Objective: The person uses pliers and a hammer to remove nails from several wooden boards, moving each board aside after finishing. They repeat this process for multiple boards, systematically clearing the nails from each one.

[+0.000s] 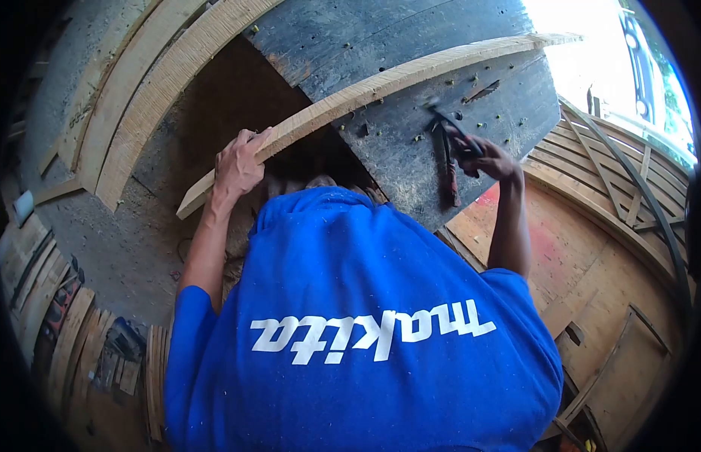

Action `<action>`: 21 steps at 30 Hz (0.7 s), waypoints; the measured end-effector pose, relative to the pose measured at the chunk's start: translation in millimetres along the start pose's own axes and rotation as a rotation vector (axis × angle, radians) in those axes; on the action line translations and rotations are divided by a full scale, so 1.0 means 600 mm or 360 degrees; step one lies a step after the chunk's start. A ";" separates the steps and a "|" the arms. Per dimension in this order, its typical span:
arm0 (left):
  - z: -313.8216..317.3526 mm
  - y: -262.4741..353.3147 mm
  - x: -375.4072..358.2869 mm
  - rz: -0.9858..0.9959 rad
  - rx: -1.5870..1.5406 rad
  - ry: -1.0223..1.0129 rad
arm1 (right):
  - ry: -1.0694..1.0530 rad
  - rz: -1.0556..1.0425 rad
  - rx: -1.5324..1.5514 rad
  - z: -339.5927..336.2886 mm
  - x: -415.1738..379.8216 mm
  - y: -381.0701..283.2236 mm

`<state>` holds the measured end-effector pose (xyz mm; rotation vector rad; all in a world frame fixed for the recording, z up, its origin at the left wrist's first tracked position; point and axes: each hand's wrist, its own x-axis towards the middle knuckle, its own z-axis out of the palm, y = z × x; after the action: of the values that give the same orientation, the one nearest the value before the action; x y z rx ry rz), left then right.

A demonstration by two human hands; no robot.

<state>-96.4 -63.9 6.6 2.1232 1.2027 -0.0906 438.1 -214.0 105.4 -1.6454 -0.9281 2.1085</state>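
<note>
My left hand [241,164] is closed round the near end of a long curved wooden strip [350,96], fingers over its top edge. The strip sweeps away to the right, across a dark worktable [441,30] and past its far edge. My right hand [482,156] is over the table's near right part, wrapped round a dark-handled hammer [454,128]; its head end is smeared by motion. Beneath and beside it, a second tool with a reddish handle [450,177] lies on the tabletop.
Curved wooden pieces [158,98] stand at the upper left. More cut wood [72,339] is stacked at the lower left. Small pegs and holes dot the tabletop. On the right are a slatted wooden frame [599,173] and a plywood sheet [561,248] with a red stain.
</note>
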 end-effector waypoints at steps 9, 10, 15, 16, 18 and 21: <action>-0.017 -0.013 0.020 0.0010 -0.0083 -0.0137 | 0.1399 -0.0926 0.1881 0.138 -0.047 0.142; -0.018 -0.013 0.026 0.0003 -0.0080 -0.0123 | 0.1227 -0.0827 0.1775 0.159 -0.049 0.142; -0.010 -0.019 0.019 0.0018 -0.0093 -0.0116 | 0.0869 -0.0335 0.1310 0.268 -0.030 0.028; -0.010 -0.019 0.019 0.0013 -0.0099 -0.0120 | 0.0803 -0.0194 0.1154 0.279 -0.022 0.018; -0.016 -0.019 0.021 0.0005 -0.0116 -0.0144 | 0.0832 -0.0067 0.0830 0.289 0.003 0.016; -0.023 -0.018 0.014 0.0172 -0.0219 0.0024 | 0.1304 -0.0162 -0.0773 0.293 0.067 0.072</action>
<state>-103.7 -45.6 8.4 2.0662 1.0694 0.0551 266.7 -274.7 70.3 -2.3338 -1.2136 0.9775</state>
